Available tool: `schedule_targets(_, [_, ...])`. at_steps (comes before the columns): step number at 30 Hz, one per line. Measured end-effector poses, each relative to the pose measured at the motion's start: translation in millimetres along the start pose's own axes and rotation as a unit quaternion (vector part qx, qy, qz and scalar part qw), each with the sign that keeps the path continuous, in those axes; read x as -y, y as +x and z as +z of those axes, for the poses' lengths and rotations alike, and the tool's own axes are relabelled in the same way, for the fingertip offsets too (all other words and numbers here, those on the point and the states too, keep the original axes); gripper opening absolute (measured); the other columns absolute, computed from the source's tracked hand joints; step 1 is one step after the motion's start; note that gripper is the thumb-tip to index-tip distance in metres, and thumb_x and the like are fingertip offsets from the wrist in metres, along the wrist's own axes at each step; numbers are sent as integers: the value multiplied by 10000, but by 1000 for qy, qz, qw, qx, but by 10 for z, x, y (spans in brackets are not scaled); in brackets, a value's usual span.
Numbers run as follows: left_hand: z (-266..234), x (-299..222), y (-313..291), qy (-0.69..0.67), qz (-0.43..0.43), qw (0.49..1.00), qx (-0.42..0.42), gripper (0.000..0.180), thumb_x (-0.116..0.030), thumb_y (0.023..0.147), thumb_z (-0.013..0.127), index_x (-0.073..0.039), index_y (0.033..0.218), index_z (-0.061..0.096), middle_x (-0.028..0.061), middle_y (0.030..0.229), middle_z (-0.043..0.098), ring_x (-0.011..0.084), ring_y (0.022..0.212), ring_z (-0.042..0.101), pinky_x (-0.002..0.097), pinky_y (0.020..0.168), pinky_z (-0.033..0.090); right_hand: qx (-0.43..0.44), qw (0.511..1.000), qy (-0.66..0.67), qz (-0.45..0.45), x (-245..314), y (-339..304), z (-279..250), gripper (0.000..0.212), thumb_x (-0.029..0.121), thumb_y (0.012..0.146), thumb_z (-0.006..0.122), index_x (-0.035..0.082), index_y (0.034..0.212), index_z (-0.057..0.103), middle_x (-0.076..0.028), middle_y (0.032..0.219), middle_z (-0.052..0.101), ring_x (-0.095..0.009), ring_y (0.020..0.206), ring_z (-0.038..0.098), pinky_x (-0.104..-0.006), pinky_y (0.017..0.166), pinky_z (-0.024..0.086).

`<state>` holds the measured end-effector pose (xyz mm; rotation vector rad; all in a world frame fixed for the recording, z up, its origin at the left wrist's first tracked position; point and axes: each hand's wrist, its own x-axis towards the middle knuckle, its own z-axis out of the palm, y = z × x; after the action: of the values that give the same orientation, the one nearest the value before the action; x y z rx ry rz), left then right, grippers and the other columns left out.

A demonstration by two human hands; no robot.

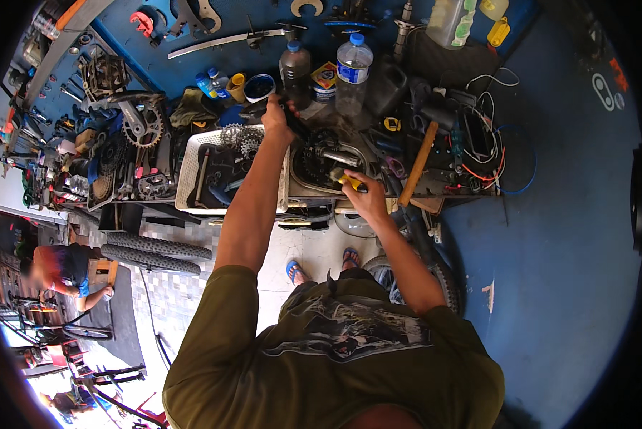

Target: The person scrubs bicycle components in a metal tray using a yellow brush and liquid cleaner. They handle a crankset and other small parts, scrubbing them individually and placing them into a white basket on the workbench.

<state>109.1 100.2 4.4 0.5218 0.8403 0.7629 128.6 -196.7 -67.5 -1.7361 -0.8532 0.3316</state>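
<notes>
My left hand point(278, 120) is closed around a long dark bike part point(299, 130) at the back of the bench; its exact kind is hard to make out. Lower and to the right, my right hand point(367, 198) grips a yellow-handled brush point(352, 183), its pale head pointing toward the basin. The rounded basin point(314, 190) sits at the bench's front edge, with dark and metal parts inside. A cream plastic basket point(185, 175) stands left of the basin, partly behind my left forearm. It holds gear cassettes point(241, 138) and a hammer-like tool point(202, 171).
Bottles point(352, 75), a white tub point(259, 87) and a black jug point(387, 87) line the back. A wooden handle point(418, 163) overhangs the front edge near cables point(482, 136). Left lies a crankset point(142, 127). Tyres point(156, 254) are below; another person point(67, 268) sits at far left.
</notes>
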Motion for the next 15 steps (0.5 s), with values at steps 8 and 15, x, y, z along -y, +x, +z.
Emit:
schedule_targets(8, [-154, 8, 13, -10, 11, 1000, 25, 323, -341, 1004, 576, -29, 1084, 589, 94, 805, 635, 199, 681, 597, 370, 612, 530, -14, 995, -17, 100, 159, 161, 139, 290, 301, 987, 754, 32, 1078, 810, -125, 884, 797, -142, 806, 728, -318, 732, 551])
schedule_targets(15, [-44, -24, -74, -2, 27, 1000, 11, 278, -304, 991, 557, -31, 1028, 596, 94, 797, 631, 205, 679, 599, 372, 616, 524, -48, 982, 137, 119, 14, 21, 533, 297, 307, 1003, 742, 14, 951, 756, -126, 726, 711, -155, 691, 653, -345, 661, 515])
